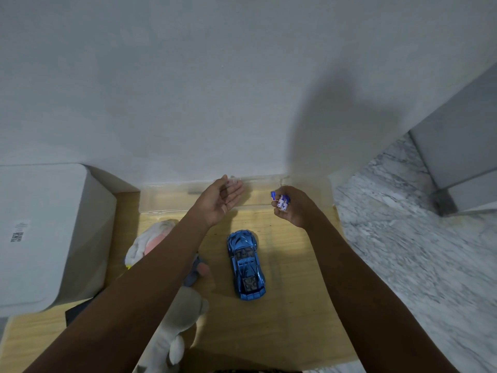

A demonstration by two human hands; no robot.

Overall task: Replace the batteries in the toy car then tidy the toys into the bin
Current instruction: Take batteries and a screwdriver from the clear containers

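A shiny blue toy car [246,263] stands on its wheels on the wooden table [301,305], between my forearms. My right hand [291,207] is raised above the table's far side and grips a small bundle of blue-and-white batteries [282,201]. My left hand [224,199] is held up beside it, palm open and turned toward the right hand, with nothing in it. Behind both hands a clear plastic bin [166,200] stands against the wall.
A pink-and-white plush toy [150,238] lies at the left of the table, a small blue toy [197,270] shows beside my left forearm, and a grey plush [177,327] lies near the front edge. A white box-shaped appliance [51,232] stands at the left. Marble floor [416,251] lies to the right.
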